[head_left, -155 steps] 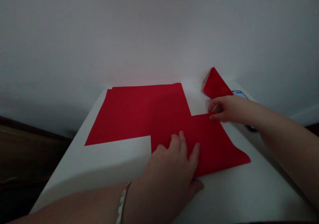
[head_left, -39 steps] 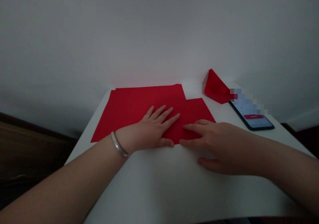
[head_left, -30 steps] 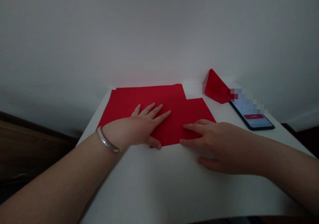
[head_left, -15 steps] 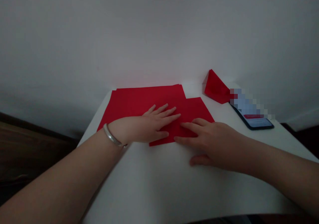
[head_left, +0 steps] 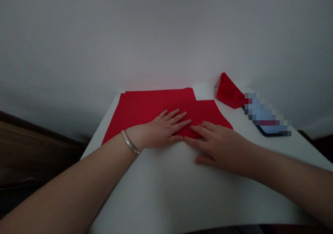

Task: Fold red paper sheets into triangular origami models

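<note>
A folded red paper (head_left: 208,112) lies on top of a larger stack of red sheets (head_left: 145,104) on the white table (head_left: 166,189). My left hand (head_left: 162,130), with a silver bracelet at the wrist, lies flat on the folded paper, fingers stretched out. My right hand (head_left: 217,144) presses flat on the paper's near edge, its fingertips almost meeting those of the left hand. Neither hand grips anything.
A small folded red paper shape (head_left: 229,93) stands at the table's back right by the wall. A phone (head_left: 267,121) with a lit screen lies just right of it. A grey wall rises right behind the table. Dark floor lies to the left.
The folded paper sits a little further back and right than a second ago. My left hand slid left, then back right along it; my right hand moved slightly toward the left hand.
</note>
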